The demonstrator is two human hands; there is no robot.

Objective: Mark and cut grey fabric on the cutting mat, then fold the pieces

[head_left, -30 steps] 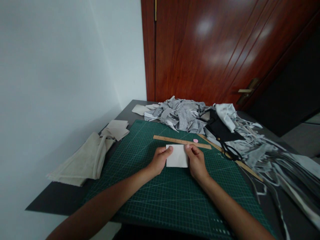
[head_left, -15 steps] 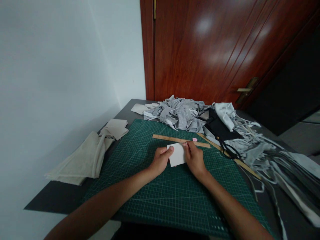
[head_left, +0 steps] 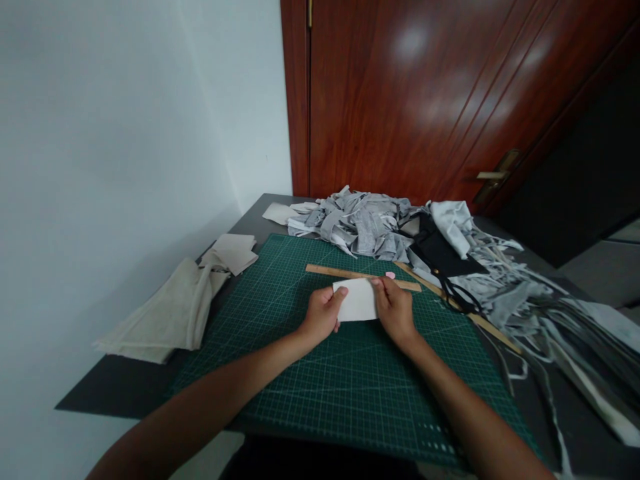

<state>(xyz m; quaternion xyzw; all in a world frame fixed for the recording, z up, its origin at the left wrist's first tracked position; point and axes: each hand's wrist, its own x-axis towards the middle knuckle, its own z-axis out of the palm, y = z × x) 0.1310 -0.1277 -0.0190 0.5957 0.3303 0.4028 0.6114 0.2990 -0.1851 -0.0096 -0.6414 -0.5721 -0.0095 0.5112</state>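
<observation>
A small white rectangle of fabric (head_left: 357, 301) is held up between my two hands, above the green cutting mat (head_left: 320, 387). My left hand (head_left: 323, 312) is closed on its left edge, thumb on top. On the right edge, my right hand (head_left: 396, 308) pinches the same piece, its thumb near the upper corner. Just beyond the fabric lies a wooden ruler (head_left: 333, 271), partly covered by the piece and my right hand. A small pink piece (head_left: 390, 275), perhaps tailor's chalk, rests by the ruler.
Grey and white fabric scraps (head_left: 363, 223) are heaped at the back. Black-handled scissors (head_left: 457, 297) and a second wooden ruler (head_left: 495, 333) lie to the right, beside loose strips. Folded cream cloth (head_left: 173, 313) and pale fabric pieces (head_left: 233, 252) sit at the left.
The fabric has been levelled and spread wider between my hands. My right hand has shifted slightly right; the view has tilted a little.
</observation>
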